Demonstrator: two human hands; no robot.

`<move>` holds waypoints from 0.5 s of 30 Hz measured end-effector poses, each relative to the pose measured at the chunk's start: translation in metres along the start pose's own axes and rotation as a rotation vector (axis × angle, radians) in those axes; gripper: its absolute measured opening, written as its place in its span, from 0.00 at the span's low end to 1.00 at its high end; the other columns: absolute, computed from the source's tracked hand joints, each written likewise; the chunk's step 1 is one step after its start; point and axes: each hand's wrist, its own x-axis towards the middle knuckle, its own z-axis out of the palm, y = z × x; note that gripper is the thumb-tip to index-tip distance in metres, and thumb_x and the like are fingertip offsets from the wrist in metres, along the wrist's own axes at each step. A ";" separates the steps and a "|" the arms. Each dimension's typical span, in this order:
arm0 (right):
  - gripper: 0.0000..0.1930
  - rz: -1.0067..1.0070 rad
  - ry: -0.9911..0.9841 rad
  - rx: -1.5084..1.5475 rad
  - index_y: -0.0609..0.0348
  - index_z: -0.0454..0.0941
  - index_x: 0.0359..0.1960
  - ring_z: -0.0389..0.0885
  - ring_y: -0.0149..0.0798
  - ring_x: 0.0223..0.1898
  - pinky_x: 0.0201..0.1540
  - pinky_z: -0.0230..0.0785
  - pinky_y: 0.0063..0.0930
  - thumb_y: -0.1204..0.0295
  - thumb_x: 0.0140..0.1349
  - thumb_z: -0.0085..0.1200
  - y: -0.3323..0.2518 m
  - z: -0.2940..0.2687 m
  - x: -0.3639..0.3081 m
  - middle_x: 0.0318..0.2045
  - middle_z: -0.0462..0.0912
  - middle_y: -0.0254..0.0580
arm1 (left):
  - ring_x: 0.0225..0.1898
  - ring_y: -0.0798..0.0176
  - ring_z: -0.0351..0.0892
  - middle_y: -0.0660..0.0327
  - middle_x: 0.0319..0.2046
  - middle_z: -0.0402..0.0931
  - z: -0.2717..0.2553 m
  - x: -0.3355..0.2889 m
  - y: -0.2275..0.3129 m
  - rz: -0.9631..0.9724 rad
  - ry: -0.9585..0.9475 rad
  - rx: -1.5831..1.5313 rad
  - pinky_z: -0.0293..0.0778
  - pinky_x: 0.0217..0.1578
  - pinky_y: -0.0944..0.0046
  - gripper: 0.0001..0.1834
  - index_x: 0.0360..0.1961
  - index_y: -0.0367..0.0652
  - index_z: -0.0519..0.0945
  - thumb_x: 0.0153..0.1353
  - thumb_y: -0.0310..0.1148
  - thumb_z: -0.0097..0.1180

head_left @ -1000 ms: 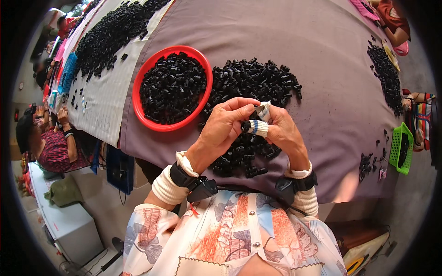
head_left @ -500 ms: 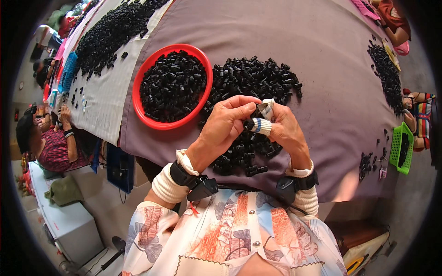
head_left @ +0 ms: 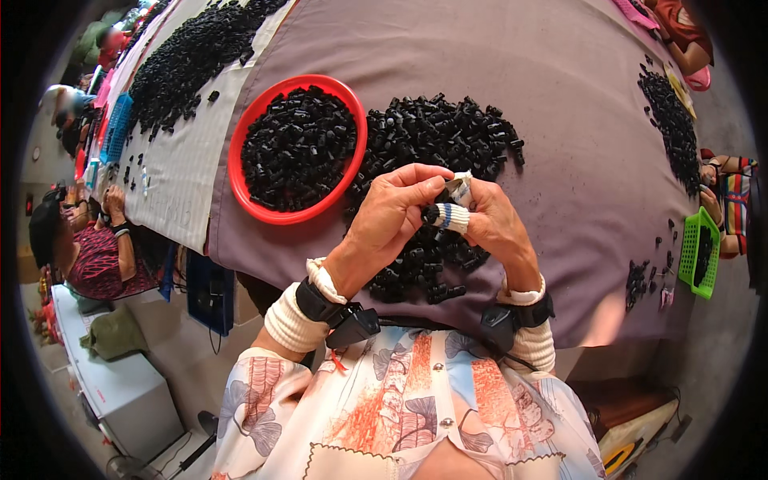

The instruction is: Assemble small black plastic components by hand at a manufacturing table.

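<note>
Above the pile, my hands meet with their fingers closed. My left hand (head_left: 392,208) pinches a small black plastic part (head_left: 431,214), mostly hidden by the fingers. In my right hand (head_left: 500,224) is a small blade-like piece with a whitish wrapping (head_left: 459,189), its edge close to my left thumb tip. A white knitted finger sleeve with blue stripes (head_left: 451,218) covers one right finger, touching the black part. Beneath and beyond my hands lies a pile of small black plastic parts (head_left: 448,132). A round red basin (head_left: 232,164) full of the same parts stands to the left.
A mauve cloth (head_left: 576,104) covers the table. Another black heap (head_left: 188,68) lies far left near a blue basket (head_left: 118,128). On the right are a green basket (head_left: 688,252) and more parts (head_left: 672,128). Other people sit around the edges, one at left (head_left: 100,260).
My hands stay together in nearly the same place. The whitish-wrapped piece has turned slightly between my fingers, and the view has shifted a little.
</note>
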 end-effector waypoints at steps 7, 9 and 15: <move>0.16 -0.056 -0.048 -0.033 0.66 0.71 0.26 0.64 0.26 0.19 0.22 0.60 0.25 0.65 0.47 0.61 0.004 0.001 -0.001 0.16 0.70 0.37 | 0.32 0.72 0.75 0.62 0.32 0.76 -0.004 0.001 -0.003 0.027 0.014 0.034 0.73 0.34 0.72 0.09 0.39 0.34 0.75 0.59 0.27 0.51; 0.16 -0.122 -0.062 -0.068 0.66 0.71 0.26 0.63 0.27 0.18 0.22 0.60 0.26 0.65 0.47 0.61 0.007 0.001 -0.001 0.16 0.70 0.37 | 0.31 0.72 0.74 0.63 0.31 0.75 -0.006 0.003 -0.002 0.034 0.034 0.026 0.73 0.33 0.71 0.09 0.40 0.35 0.75 0.59 0.27 0.51; 0.11 0.141 0.133 0.073 0.63 0.76 0.35 0.67 0.21 0.16 0.15 0.57 0.16 0.68 0.55 0.56 0.019 -0.032 -0.015 0.18 0.72 0.27 | 0.27 0.73 0.74 0.65 0.28 0.74 -0.031 0.002 0.025 0.194 0.145 0.160 0.73 0.31 0.71 0.10 0.41 0.37 0.76 0.59 0.27 0.52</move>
